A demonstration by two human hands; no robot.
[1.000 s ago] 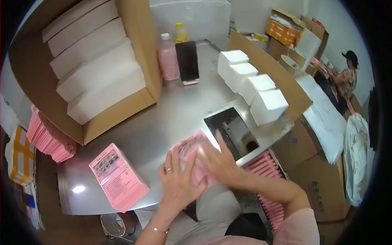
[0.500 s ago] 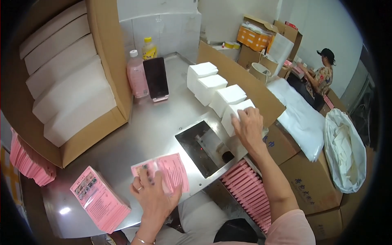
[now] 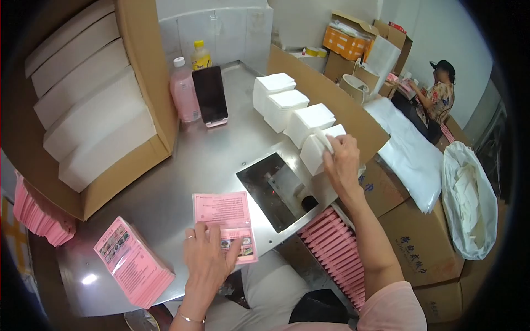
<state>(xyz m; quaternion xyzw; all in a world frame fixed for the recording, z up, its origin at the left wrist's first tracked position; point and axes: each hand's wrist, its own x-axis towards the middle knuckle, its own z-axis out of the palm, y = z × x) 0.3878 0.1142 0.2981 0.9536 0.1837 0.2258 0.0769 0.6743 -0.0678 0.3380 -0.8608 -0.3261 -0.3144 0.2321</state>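
My left hand [image 3: 208,258] lies over a pink printed plastic packet [image 3: 222,207] on the metal table, its fingers spread across the lower part. Small pictures on the packet show beside my thumb. At the right, my right hand [image 3: 344,164] pinches a thin bundle of white paper napkins [image 3: 324,140] at the nearest of several white napkin stacks [image 3: 310,118]. Those stacks stand in a row along a cardboard flap. Between my hands, a rectangular opening [image 3: 276,190] is cut into the table. A pile of similar pink packets [image 3: 132,265] sits left of my left hand.
A large cardboard box [image 3: 130,176] of white napkin stacks stands at the left. Behind are a pink bottle [image 3: 185,94], a yellow-capped bottle [image 3: 201,56] and a phone [image 3: 211,96] on a stand. Pink packets [image 3: 337,259] fill a container below. A person [image 3: 436,96] sits far right.
My right hand has tilted a thin bundle of napkins away from the nearest stack. The pink packet under my left hand now lies straighter, with its lower pictured part showing.
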